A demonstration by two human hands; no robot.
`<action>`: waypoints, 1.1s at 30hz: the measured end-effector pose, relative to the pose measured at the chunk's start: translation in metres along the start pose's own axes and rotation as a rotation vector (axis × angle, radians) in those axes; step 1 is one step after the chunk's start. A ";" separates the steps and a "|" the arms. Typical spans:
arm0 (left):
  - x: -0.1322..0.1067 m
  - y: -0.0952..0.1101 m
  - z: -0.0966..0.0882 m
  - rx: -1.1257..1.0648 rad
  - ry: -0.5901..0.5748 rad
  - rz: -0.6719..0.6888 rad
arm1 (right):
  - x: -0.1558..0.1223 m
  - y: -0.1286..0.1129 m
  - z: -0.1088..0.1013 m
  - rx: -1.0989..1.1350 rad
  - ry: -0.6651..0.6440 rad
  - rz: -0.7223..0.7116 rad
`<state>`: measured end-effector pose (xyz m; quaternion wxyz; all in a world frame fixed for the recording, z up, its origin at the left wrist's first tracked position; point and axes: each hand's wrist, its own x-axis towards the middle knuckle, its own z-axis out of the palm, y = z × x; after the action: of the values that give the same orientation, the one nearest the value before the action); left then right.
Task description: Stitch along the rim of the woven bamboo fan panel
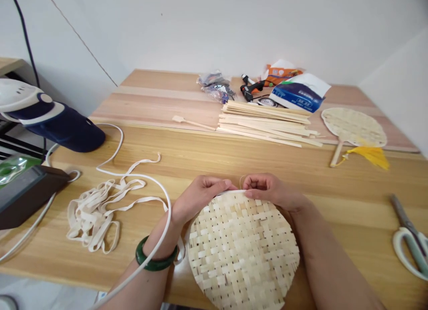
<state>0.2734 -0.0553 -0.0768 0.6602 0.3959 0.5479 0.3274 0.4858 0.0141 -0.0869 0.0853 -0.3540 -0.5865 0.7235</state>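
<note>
Woven disc (244, 252) lies over the near edge of the desk (363, 214), left hand (204, 192) and right hand (269, 189) pinching its far rim, white tape (236, 191) between them

I have room rightward across the tabletop (351, 230) as far as the scissors (408, 227); the white cable (169, 210) arches between my left hand (205, 189) and the heaped ribbon (87, 212).
</note>
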 end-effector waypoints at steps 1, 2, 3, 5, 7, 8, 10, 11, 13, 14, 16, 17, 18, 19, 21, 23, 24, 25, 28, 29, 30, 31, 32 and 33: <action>0.000 0.000 0.000 0.009 0.008 0.017 | 0.000 0.000 0.000 0.000 0.002 0.002; -0.001 0.001 0.001 0.020 0.012 0.035 | 0.000 0.000 0.000 0.002 0.001 0.003; -0.001 0.001 0.001 0.028 0.013 0.049 | 0.000 0.000 0.001 0.005 -0.003 0.004; 0.000 0.002 0.003 0.045 0.002 0.073 | 0.001 0.000 0.001 0.009 -0.009 0.006; 0.001 0.001 0.004 0.073 0.001 0.093 | 0.002 0.000 0.002 0.005 -0.011 0.007; 0.001 0.000 0.005 0.098 0.008 0.099 | 0.002 0.000 0.002 0.001 -0.008 0.007; 0.003 -0.002 0.006 0.151 0.031 0.106 | 0.003 0.000 0.003 -0.002 -0.009 0.011; 0.004 -0.004 0.006 0.170 0.044 0.110 | 0.003 0.000 0.003 -0.003 -0.012 0.013; 0.005 -0.006 0.007 0.188 0.062 0.123 | 0.003 -0.001 0.004 -0.004 -0.013 0.015; 0.006 -0.006 0.007 0.190 0.068 0.131 | 0.003 -0.002 0.004 -0.007 -0.013 0.015; 0.006 -0.007 0.007 0.197 0.072 0.135 | 0.003 -0.002 0.005 -0.016 -0.009 0.011; 0.007 -0.008 0.008 0.201 0.071 0.133 | 0.003 -0.002 0.006 -0.021 -0.006 0.010; 0.007 -0.008 0.008 0.201 0.071 0.129 | 0.004 -0.002 0.006 -0.026 -0.003 0.008; 0.007 -0.008 0.008 0.199 0.070 0.126 | 0.004 -0.001 0.006 -0.032 -0.002 0.007; 0.007 -0.008 0.009 0.180 0.070 0.120 | 0.004 -0.001 0.006 -0.042 0.003 0.007; 0.008 -0.009 0.010 0.139 0.063 0.116 | 0.004 0.000 0.006 -0.046 0.009 0.004; 0.008 -0.009 0.011 0.116 0.062 0.119 | 0.005 0.000 0.006 -0.048 0.010 0.002; 0.008 -0.008 0.011 0.099 0.064 0.123 | 0.005 0.000 0.005 -0.050 0.012 0.000; 0.008 -0.008 0.012 0.092 0.081 0.134 | 0.005 0.001 0.005 -0.053 0.006 0.000; 0.008 -0.008 0.012 0.098 0.084 0.140 | 0.005 0.001 0.005 -0.053 0.004 0.003; 0.008 -0.008 0.012 0.102 0.082 0.146 | 0.005 0.001 0.005 -0.054 0.004 0.008; 0.008 -0.008 0.011 0.104 0.074 0.155 | 0.005 0.001 0.005 -0.057 0.004 0.011; 0.008 -0.008 0.011 0.108 0.064 0.164 | 0.005 0.001 0.005 -0.060 0.005 0.013; 0.008 -0.008 0.011 0.115 0.055 0.170 | 0.005 0.001 0.005 -0.063 0.006 0.013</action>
<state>0.2852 -0.0536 -0.0863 0.5909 0.4690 0.5483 0.3609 0.4792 0.0129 -0.0900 0.0712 -0.3627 -0.6062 0.7042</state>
